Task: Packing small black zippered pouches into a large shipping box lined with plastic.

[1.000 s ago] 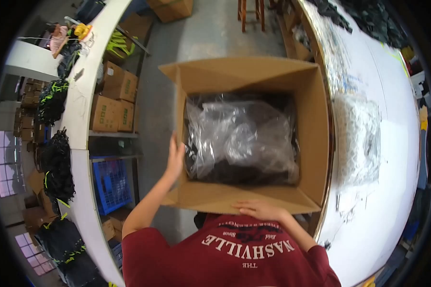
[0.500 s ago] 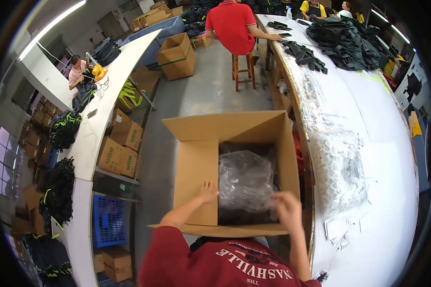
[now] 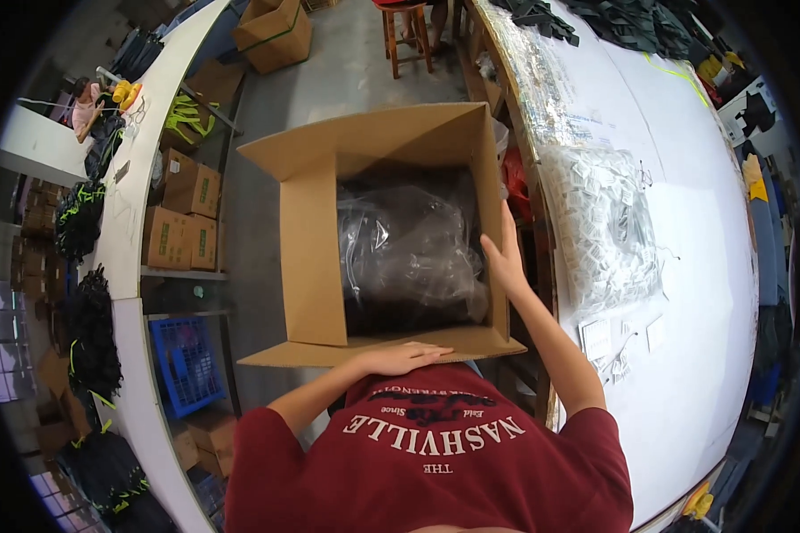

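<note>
In front of my body stands an open cardboard box (image 3: 313,258) with its flaps folded out. Clear plastic bagging (image 3: 409,253) lies inside, over dark contents that I cannot make out. My left hand (image 3: 404,358) rests flat on the box's near flap, fingers together and stretched to the right. At the right wall of the box is my right hand (image 3: 505,262), its fingers straight along the upper edge and the thumb spread toward the inside. Neither hand is closed round anything.
A white worktable (image 3: 684,338) on the right carries a clear bag of white pieces (image 3: 600,226) and loose white tags. Along the left runs a bench (image 3: 129,231) with black strap bundles (image 3: 93,333); cartons (image 3: 167,238) and a blue crate (image 3: 187,364) sit beneath. A stool (image 3: 404,35) stands ahead.
My left hand has gone from the left flap to the near flap. My right hand has left the plastic for the right wall. The view has tilted down toward my body.
</note>
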A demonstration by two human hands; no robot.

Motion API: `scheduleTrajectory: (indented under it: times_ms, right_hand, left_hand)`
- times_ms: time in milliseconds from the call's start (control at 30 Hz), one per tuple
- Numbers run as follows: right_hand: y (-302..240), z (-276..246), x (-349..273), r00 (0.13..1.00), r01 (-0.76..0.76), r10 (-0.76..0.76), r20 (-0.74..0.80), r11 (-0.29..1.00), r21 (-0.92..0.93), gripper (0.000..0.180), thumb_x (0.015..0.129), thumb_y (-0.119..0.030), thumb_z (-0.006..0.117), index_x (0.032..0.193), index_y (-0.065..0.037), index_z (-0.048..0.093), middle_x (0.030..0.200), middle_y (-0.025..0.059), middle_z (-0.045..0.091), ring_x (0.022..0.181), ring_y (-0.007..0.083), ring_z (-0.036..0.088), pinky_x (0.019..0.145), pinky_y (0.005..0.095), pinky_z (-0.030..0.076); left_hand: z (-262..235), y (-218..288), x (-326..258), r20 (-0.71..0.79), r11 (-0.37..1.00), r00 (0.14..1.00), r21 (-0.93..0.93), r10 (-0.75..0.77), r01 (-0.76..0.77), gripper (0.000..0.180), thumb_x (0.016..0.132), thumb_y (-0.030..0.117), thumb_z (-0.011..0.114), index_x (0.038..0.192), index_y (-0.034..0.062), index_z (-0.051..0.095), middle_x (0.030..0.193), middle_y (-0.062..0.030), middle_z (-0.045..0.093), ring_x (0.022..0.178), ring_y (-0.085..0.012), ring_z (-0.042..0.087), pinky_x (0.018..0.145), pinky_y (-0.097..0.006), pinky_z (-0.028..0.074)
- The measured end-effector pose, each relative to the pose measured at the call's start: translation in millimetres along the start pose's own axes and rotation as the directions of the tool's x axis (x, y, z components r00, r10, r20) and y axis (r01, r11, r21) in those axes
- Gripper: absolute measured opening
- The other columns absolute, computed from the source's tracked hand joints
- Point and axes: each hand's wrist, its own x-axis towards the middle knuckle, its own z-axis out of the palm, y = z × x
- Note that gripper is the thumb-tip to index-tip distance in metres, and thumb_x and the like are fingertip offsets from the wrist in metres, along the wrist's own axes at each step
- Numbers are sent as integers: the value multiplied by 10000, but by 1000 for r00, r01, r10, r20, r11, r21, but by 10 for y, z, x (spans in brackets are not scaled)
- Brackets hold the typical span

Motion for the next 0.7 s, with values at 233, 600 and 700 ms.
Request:
scheduleTrajectory:
  times_ms: [233,600,700]
  right_hand:
    - [-97,-108,-312,996,-62,64,-63,998,30,736,765,157,403,1448,-62,236,1458,137,311,1354,252,294,1096,315,216]
    - [-256,400,-235,987,-66,87,-136,986,151,676,776,42,497,1414,-41,290,1430,154,342,1340,286,304,1101,340,225]
    - [-341,834,-133,986,-106,133,-100,965,238,650,773,32,505,1394,-41,327,1415,166,355,1328,309,315,1101,353,230]
  left_hand:
    - [-1336,8,342,-749,842,516,532,416,93,384,887,234,524,1203,16,534,1341,-221,434,1289,-414,334,1064,-476,269]
    - [-3556,-560,1053,-904,654,418,373,95,659,657,926,355,427,1454,52,181,1522,-147,134,1391,-369,122,1123,-476,158]
    - [-3849,-733,839,-858,703,512,345,-32,622,671,922,376,435,1445,30,197,1517,-170,134,1395,-369,110,1133,-437,148]
